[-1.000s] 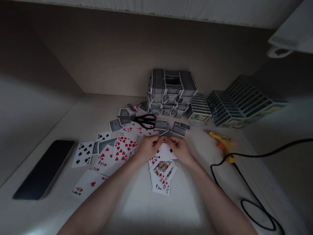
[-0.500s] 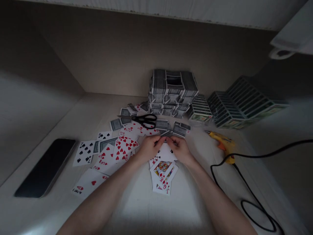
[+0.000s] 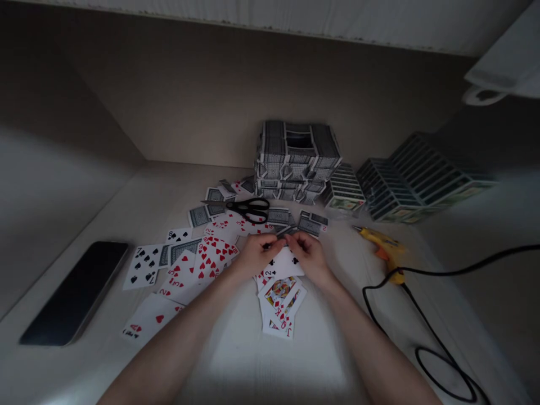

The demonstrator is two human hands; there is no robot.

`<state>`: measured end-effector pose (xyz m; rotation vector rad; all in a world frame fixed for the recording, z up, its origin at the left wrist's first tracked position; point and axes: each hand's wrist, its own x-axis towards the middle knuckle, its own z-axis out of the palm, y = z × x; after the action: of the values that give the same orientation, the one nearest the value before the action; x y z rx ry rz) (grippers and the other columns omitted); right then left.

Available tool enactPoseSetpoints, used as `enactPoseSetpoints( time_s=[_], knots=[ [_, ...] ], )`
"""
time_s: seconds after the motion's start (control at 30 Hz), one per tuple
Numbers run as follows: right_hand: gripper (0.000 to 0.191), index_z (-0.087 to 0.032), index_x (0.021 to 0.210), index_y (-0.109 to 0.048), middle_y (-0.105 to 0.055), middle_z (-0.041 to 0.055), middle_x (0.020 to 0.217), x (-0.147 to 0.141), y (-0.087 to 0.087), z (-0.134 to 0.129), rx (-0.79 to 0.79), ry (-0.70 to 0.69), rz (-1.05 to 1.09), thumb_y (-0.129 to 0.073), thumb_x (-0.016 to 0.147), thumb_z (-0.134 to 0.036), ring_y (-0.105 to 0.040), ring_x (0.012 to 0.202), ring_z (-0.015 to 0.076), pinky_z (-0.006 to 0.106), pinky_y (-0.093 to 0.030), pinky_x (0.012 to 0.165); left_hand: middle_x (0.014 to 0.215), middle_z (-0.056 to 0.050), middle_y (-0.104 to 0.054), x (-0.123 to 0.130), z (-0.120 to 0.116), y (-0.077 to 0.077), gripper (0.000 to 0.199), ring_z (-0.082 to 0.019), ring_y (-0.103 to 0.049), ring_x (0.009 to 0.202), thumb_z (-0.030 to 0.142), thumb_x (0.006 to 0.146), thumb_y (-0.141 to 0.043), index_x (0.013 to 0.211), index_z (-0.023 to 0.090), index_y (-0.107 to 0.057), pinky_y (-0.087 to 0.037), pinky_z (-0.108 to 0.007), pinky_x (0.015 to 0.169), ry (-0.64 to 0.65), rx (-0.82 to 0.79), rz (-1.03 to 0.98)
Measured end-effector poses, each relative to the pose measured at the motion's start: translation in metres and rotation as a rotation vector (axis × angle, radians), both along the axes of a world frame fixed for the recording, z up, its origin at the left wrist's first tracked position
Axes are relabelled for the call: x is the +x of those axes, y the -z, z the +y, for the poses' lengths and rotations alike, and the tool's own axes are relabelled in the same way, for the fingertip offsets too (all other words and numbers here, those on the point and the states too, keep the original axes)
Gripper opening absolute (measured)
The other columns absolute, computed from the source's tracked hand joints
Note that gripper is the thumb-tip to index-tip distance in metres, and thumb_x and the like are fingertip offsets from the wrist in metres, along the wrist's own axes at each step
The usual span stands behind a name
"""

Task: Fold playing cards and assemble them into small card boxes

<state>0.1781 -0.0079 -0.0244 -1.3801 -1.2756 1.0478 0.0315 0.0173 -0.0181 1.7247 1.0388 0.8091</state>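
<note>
Both hands meet at the middle of the work surface, on a two of clubs playing card [image 3: 283, 265] that faces up. My left hand [image 3: 258, 253] pinches the card's far edge, thumb and fingers together. My right hand [image 3: 309, 253] grips the same edge close beside it, the thumb tips nearly touching. Just below the card lie overlapping face cards [image 3: 279, 298], a king, queen and jack among them. To the left spreads a pile of loose red-suit cards [image 3: 215, 256]. Black-handled scissors [image 3: 248, 208] rest on cards beyond my hands.
A box-like structure of folded cards [image 3: 297, 157] stands at the back. Beside it are slatted card stacks [image 3: 405, 180]. On the right lies a yellow glue gun [image 3: 388, 250] with a looping black cable [image 3: 439, 337]. A dark phone [image 3: 78, 292] lies left; walls and an overhanging board [image 3: 270, 17] enclose the space.
The fingers have shifted slightly along the card's far edge, and more of the two of clubs shows. The view has tilted a little; the other things stay put.
</note>
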Motion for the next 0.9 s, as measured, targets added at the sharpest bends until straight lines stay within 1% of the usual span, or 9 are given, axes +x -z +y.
enactPoseSetpoints(
  time_s=[0.17,0.33,0.5,0.63,0.8,0.9],
  knots=[
    [0.032,-0.019,0.059,-0.049,-0.042,-0.0039,0.054,0.0019,0.0012,0.0009,0.016,-0.036,-0.034,-0.055,0.075,-0.046,-0.036,0.051,0.0097,0.022,-0.026,0.045,0.054,0.005,-0.038,0.0012,-0.0043,-0.0010,0.034,-0.007,-0.034,0.052,0.036,0.081,-0.047,0.054,0.015,-0.044,-0.026,-0.019,0.046,0.001,0.073,0.003],
    [0.035,-0.019,0.059,-0.052,-0.046,-0.0024,0.054,0.0025,0.0018,0.0017,0.005,-0.026,-0.036,-0.054,0.073,-0.050,-0.040,0.053,0.0111,0.022,-0.028,0.046,0.058,0.003,-0.044,0.0036,-0.0045,-0.0021,0.029,-0.008,-0.040,0.056,0.031,0.084,-0.045,0.060,0.015,-0.048,-0.031,-0.019,0.051,0.022,0.167,0.069],
    [0.037,-0.019,0.057,-0.049,-0.044,-0.0032,0.052,0.0015,0.0018,0.0013,0.008,-0.024,-0.027,-0.052,0.074,-0.052,-0.039,0.052,0.0108,0.021,-0.028,0.045,0.066,0.001,-0.052,0.0037,-0.0045,0.0009,0.023,-0.010,-0.047,0.063,0.027,0.087,-0.041,0.071,0.016,-0.052,-0.036,-0.020,0.059,0.045,0.308,0.093],
    [0.039,-0.019,0.055,-0.045,-0.039,-0.0047,0.050,0.0021,0.0001,0.0005,0.006,-0.048,-0.016,-0.053,0.074,-0.052,-0.035,0.049,0.0096,0.022,-0.026,0.044,0.070,-0.001,-0.054,0.0021,-0.0077,-0.0002,0.020,-0.011,-0.050,0.068,0.024,0.088,-0.039,0.075,0.017,-0.053,-0.038,-0.021,0.063,0.066,0.412,0.119],
    [0.038,-0.019,0.054,-0.043,-0.036,-0.0051,0.051,0.0027,-0.0003,0.0005,0.021,-0.066,-0.021,-0.054,0.075,-0.049,-0.031,0.048,0.0089,0.021,-0.024,0.043,0.069,-0.001,-0.054,0.0011,-0.0097,-0.0036,0.021,-0.011,-0.049,0.066,0.022,0.087,-0.040,0.072,0.017,-0.052,-0.037,-0.022,0.062,0.071,0.517,0.188],
    [0.037,-0.019,0.055,-0.045,-0.037,-0.0050,0.052,0.0016,0.0011,0.0007,0.036,-0.032,-0.022,-0.053,0.076,-0.049,-0.032,0.049,0.0094,0.022,-0.025,0.045,0.062,0.001,-0.050,0.0016,-0.0080,-0.0016,0.024,-0.010,-0.046,0.059,0.025,0.087,-0.039,0.068,0.017,-0.050,-0.035,-0.022,0.057,0.017,0.495,0.201]
  ],
)
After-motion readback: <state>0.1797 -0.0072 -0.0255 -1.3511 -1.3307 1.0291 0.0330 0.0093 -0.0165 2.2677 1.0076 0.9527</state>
